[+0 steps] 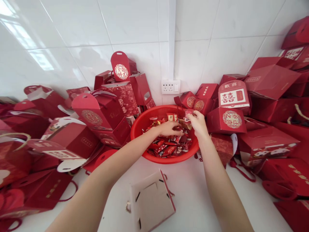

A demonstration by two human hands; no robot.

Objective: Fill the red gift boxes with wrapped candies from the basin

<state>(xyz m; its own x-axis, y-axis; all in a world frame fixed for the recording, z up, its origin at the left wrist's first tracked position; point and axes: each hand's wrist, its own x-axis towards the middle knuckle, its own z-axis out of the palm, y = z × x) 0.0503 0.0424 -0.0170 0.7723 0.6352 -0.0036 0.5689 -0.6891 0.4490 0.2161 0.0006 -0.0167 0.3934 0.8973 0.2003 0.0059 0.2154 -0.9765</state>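
Resting in a red mesh basket (145, 124) at the far middle of the white surface (193, 199), a heap of wrapped candies (169, 149) is reached by both hands. The left hand (168, 128) is laid palm-down on the heap with its fingers curled among the wrappers; whether one is gripped cannot be told. The right hand (198, 121) is raised over the basket's far right rim, and a small red-and-white candy packet (188, 115) is pinched between its fingertips. An unfolded box (151, 201) lies flat on the near side of the basket. Red gift boxes are piled left and right; one on the right (233, 94) bears 囍 on a white label. A wall socket (170, 87) is seen beyond.
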